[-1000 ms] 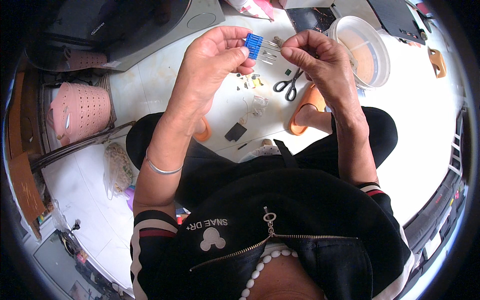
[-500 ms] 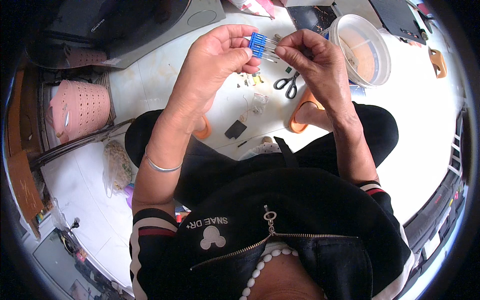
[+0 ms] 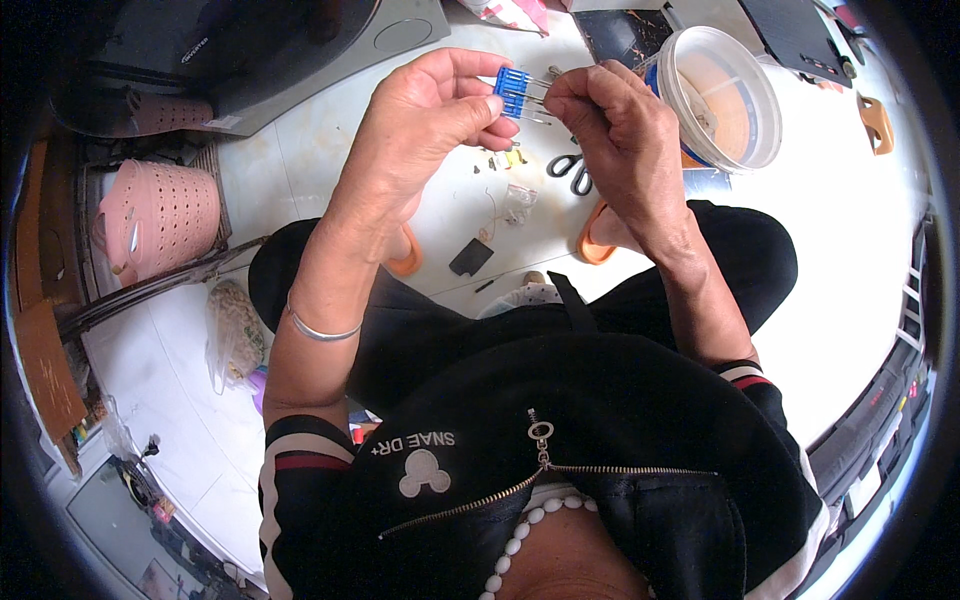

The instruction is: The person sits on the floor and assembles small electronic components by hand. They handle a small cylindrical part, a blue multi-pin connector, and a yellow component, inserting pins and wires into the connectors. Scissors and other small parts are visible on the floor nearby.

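Blue holder (image 3: 511,90): plastic, smooth. Pins (image 3: 538,120): shiny metal. Bucket (image 3: 748,90), upper right: translucent plastic. Basket (image 3: 170,215), left of frame: plastic, matt. Floor (image 3: 330,130): glossy tile.

The flat rectangular plastic holder (image 3: 512,90) is bright blue, its slim metal pins (image 3: 536,120) silver-toned. The looped scissor handles (image 3: 573,175) are black, like the small flat rectangular piece (image 3: 470,258). 2 open slippers (image 3: 405,262) show orange. The tapered plastic basket (image 3: 168,218) is pink, dotted with holes. Cream and dark red bands stripe the black fabric top's sleeve cuffs (image 3: 310,445); the round-beaded necklace (image 3: 536,515) is white, the thin bangle (image 3: 323,334) silver.
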`<state>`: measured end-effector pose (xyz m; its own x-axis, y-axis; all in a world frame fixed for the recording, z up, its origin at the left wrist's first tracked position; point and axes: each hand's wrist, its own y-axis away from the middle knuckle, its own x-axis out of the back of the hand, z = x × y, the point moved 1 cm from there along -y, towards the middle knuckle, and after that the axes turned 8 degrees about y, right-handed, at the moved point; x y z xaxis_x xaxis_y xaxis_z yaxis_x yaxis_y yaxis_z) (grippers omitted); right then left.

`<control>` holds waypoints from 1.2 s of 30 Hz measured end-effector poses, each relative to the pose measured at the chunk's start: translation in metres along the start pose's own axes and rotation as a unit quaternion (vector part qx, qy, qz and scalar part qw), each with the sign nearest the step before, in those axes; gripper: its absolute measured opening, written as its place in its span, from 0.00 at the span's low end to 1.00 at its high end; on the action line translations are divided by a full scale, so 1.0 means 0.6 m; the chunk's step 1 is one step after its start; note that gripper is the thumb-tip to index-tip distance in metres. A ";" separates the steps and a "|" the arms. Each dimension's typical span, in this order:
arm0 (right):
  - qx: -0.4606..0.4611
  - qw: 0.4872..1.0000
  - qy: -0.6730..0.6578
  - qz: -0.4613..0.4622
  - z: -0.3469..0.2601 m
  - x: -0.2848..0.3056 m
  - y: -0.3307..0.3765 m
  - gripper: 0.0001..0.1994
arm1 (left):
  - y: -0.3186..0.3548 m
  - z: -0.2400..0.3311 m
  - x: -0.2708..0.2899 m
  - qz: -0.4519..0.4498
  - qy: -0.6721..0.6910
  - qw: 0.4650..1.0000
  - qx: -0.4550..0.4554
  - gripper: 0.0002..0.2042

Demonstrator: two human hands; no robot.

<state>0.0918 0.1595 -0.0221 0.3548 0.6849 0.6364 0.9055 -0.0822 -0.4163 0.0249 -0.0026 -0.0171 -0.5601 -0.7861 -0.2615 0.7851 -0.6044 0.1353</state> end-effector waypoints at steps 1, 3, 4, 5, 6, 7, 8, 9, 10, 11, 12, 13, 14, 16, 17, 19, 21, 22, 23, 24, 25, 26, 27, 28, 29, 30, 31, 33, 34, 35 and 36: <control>0.000 1.000 -0.002 0.003 0.001 -0.002 0.001 0.04 | 0.000 -0.001 0.000 0.001 -0.001 1.000 0.001 0.13; 0.000 1.000 -0.005 0.007 0.003 -0.006 0.002 0.04 | 0.000 -0.001 0.001 -0.002 0.003 1.000 0.000 0.13; -0.006 1.000 -0.009 0.002 0.003 -0.006 0.002 0.04 | 0.001 -0.001 0.001 -0.002 0.006 1.000 -0.001 0.13; -0.012 1.000 -0.014 -0.003 0.002 -0.006 0.003 0.04 | 0.002 0.000 0.001 -0.002 0.003 1.000 0.000 0.13; -0.018 1.000 -0.017 -0.007 0.002 -0.006 0.003 0.04 | 0.001 0.000 0.001 -0.004 0.001 1.000 0.001 0.12; -0.021 1.000 -0.017 -0.009 0.002 -0.005 0.003 0.04 | 0.001 0.001 0.001 -0.005 -0.001 1.000 0.002 0.12; -0.024 1.000 -0.016 -0.011 0.002 -0.005 0.003 0.04 | 0.001 0.001 0.002 -0.007 -0.001 1.000 0.001 0.12; -0.027 0.999 -0.017 -0.014 0.002 -0.005 0.003 0.04 | 0.001 0.000 0.002 -0.009 -0.002 1.000 0.000 0.12; -0.025 1.000 -0.016 -0.011 0.003 -0.006 0.004 0.04 | 0.001 -0.001 0.003 -0.010 -0.002 1.000 -0.001 0.12; -0.024 1.000 -0.014 -0.008 0.003 -0.008 0.004 0.04 | 0.001 -0.002 0.003 -0.010 -0.001 1.000 0.000 0.12; -0.022 1.000 -0.013 -0.005 0.004 -0.009 0.005 0.04 | 0.002 -0.002 0.004 -0.009 -0.001 1.000 0.000 0.12; -0.022 1.000 -0.015 -0.006 0.004 -0.009 0.005 0.04 | 0.002 -0.003 0.004 -0.008 0.000 1.000 0.000 0.12; -0.021 1.000 -0.017 -0.006 0.004 -0.010 0.005 0.04 | 0.002 -0.003 0.004 -0.008 -0.002 1.000 -0.001 0.12; -0.024 0.999 -0.025 -0.008 0.005 -0.011 0.006 0.04 | 0.002 -0.003 0.005 -0.008 -0.007 1.000 -0.001 0.12; -0.028 0.999 -0.031 -0.011 0.008 -0.012 0.007 0.04 | 0.002 -0.003 0.005 -0.009 -0.008 1.000 -0.002 0.12; -0.034 0.999 -0.037 -0.017 0.009 -0.012 0.006 0.04 | 0.001 -0.002 0.005 -0.010 -0.009 1.000 -0.001 0.12; -0.039 0.998 -0.037 -0.024 0.009 -0.011 0.006 0.04 | 0.002 -0.002 0.005 -0.014 -0.012 1.000 -0.002 0.12; -0.048 0.997 -0.048 -0.030 0.009 -0.012 0.006 0.04 | 0.002 -0.002 0.006 -0.015 -0.014 1.000 -0.003 0.12; -0.056 0.996 -0.058 -0.036 0.010 -0.013 0.006 0.04 | 0.003 -0.003 0.007 -0.017 -0.015 1.000 -0.004 0.12; -0.065 0.995 -0.068 -0.042 0.012 -0.014 0.007 0.04 | 0.003 -0.005 0.008 -0.020 -0.015 1.000 -0.005 0.12; -0.068 0.994 -0.070 -0.044 0.014 -0.015 0.007 0.04 | 0.002 -0.006 0.009 -0.022 -0.015 1.000 -0.006 0.12; -0.070 0.994 -0.073 -0.046 0.016 -0.016 0.008 0.04 | 0.002 -0.007 0.009 -0.020 -0.019 1.000 -0.004 0.12; -0.073 0.993 -0.074 -0.047 0.016 -0.016 0.008 0.04 | 0.001 -0.006 0.008 -0.018 -0.023 1.000 -0.003 0.12; -0.063 0.996 -0.057 -0.036 0.013 -0.014 0.008 0.04 | 0.000 -0.005 0.007 -0.017 -0.027 0.999 -0.002 0.12; -0.054 0.997 -0.040 -0.025 0.009 -0.013 0.008 0.04 | -0.002 -0.005 0.007 -0.015 -0.027 1.000 0.000 0.12; -0.043 0.999 -0.025 -0.014 0.006 -0.013 0.008 0.04 | -0.002 -0.006 0.008 -0.011 -0.028 1.000 0.002 0.12; -0.041 0.999 -0.014 -0.009 0.006 -0.015 0.008 0.04 | -0.001 -0.006 0.008 -0.007 -0.030 1.000 0.004 0.12; -0.038 0.999 0.008 0.001 0.005 -0.019 0.009 0.03 | -0.001 -0.006 0.007 -0.005 -0.033 0.999 0.002 0.11; -0.032 0.999 0.009 0.006 0.006 -0.019 0.009 0.03 | -0.001 -0.006 0.007 -0.005 -0.035 0.999 0.001 0.11; -0.026 1.000 0.010 0.010 0.006 -0.019 0.008 0.03 | -0.001 -0.006 0.008 -0.006 -0.026 1.000 -0.003 0.11; -0.020 1.000 0.011 0.014 0.007 -0.018 0.008 0.03 | -0.002 -0.007 0.009 -0.008 -0.017 1.000 -0.006 0.11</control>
<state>0.0910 0.1544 -0.0336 0.3847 0.6658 0.6393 0.9036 -0.1305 -0.4079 0.0221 -0.0058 -0.0226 -0.5809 -0.7805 -0.2311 0.7792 -0.6153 0.1193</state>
